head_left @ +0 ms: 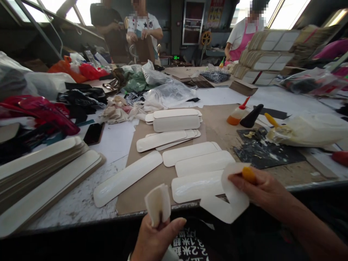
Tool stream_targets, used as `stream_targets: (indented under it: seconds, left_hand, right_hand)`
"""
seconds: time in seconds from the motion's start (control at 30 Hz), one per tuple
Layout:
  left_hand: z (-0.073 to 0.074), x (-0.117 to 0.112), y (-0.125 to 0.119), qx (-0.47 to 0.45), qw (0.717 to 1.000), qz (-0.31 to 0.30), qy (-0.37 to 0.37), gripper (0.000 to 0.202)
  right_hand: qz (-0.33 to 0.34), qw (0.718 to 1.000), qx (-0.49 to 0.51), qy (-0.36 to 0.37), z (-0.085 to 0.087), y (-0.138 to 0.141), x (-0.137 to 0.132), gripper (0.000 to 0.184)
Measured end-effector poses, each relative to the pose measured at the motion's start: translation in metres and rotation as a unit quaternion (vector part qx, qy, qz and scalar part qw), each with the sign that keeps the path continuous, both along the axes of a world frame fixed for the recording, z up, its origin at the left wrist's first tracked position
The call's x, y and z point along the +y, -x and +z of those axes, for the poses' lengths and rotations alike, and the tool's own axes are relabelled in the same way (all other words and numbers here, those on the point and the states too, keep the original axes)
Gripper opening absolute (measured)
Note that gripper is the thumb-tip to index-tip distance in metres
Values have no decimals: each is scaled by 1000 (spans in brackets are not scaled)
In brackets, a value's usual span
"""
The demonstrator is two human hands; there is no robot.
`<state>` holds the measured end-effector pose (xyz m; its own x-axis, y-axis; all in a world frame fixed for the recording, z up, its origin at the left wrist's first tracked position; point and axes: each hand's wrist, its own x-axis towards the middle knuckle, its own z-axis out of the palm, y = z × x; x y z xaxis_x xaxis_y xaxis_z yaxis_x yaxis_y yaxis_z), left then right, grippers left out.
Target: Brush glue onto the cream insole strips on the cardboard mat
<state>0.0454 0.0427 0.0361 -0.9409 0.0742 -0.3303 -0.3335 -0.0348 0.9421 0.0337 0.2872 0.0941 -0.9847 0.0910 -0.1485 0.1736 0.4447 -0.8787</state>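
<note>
Taking the brown sheet as the landmark, the left hand is just off its near edge, thumb and fingers pinching a folded pale piece that stands up in front of it. The right hand is off the sheet's near right, fingertips pressed together on a thin translucent strip, with a small yellow thing at the fingers, too unclear to name. The strip curls down past the sheet's near edge and overlaps the right end of a glossy white piece lying on the sheet. That sheen may be something tacky; if so, a dip of the right hand could let the strip cling there or drag the piece askew. The loose loop could also crease on the table edge, which runs close along the sheet's near side. The folded piece shows a dark mark by the thumb, so smudges could pass to clean faces. Room is tightest at the sheet's right, where a smeared dark mat could soil a wide swing. Bare brown shows at the sheet's near left, beside 1 long white piece whose lower end reaches past the sheet's left edge.
</note>
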Motion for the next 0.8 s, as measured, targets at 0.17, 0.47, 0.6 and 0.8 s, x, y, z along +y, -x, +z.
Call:
stream_targets:
  seconds: [0.17, 0.47, 0.6, 0.8]
  left_hand:
    - [0, 10, -5, -8, 999, -20, -44, 26]
    - [-18, 4, -10, -32, 996, -85, 2, 15]
    - [-26, -14, -1, 117, 965, -207, 112, 16]
    - [-42, -31, 7, 459, 807, -183, 324, 24]
  right_hand:
    - [321, 937, -58, -126, -3, -12, -34, 20]
    - [282, 946, -136, -84, -27, -13, -42, 27]
    - [273, 937, -132, -172, -32, 10, -43, 28]
    - [308, 899, -146, -276, -32, 59, -54, 28]
